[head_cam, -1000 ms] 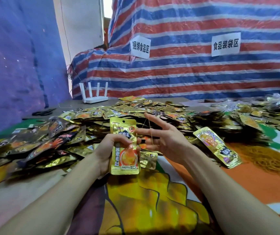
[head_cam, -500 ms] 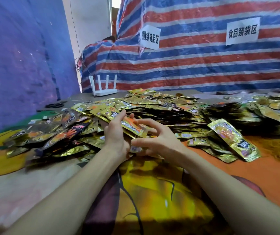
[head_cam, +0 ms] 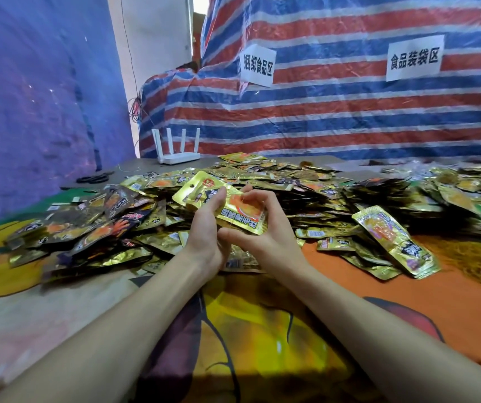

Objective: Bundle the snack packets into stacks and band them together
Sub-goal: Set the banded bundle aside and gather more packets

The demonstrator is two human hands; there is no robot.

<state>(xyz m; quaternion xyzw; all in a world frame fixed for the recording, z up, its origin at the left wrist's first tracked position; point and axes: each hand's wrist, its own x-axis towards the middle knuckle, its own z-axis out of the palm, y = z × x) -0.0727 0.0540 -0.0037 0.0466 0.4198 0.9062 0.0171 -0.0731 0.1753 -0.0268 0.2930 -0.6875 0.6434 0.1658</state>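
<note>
Left hand (head_cam: pixel 204 228) first: it comes in from the left and its fingers are curled over the top of a small stack of gold packets (head_cam: pixel 234 209), thumb tucked under. We see the right hand (head_cam: pixel 265 238) meeting it from the other side, thumb at the stack's near lower edge and fingers wrapped round the far right end, so both hands are clamped on the same stack. The stack is held just above the tabletop, a little in from the middle of the near edge, tilted so the end with the hang hole points up and to the far left. (We cannot count the packets in it, and we cannot make out a band on it.)

Behind the hands, the big pile of snack packets (head_cam: pixel 306 193) spreads across the middle of the tabletop from the left edge to the right edge. On the orange part of the patterned cloth (head_cam: pixel 262 330), right of the hands, a separate gold bundle (head_cam: pixel 395 241) lies at the pile's near fringe, apart from both hands. Close to the right edge we spot a tangle of rubber bands (head_cam: pixel 479 264).

Towards the far left corner stands a white router (head_cam: pixel 176 154) with four aerials up, and black scissors (head_cam: pixel 92 178) lie near the left edge. Beyond the far edge hangs a striped tarp (head_cam: pixel 349 117) with two paper signs (head_cam: pixel 258 65) on it.
</note>
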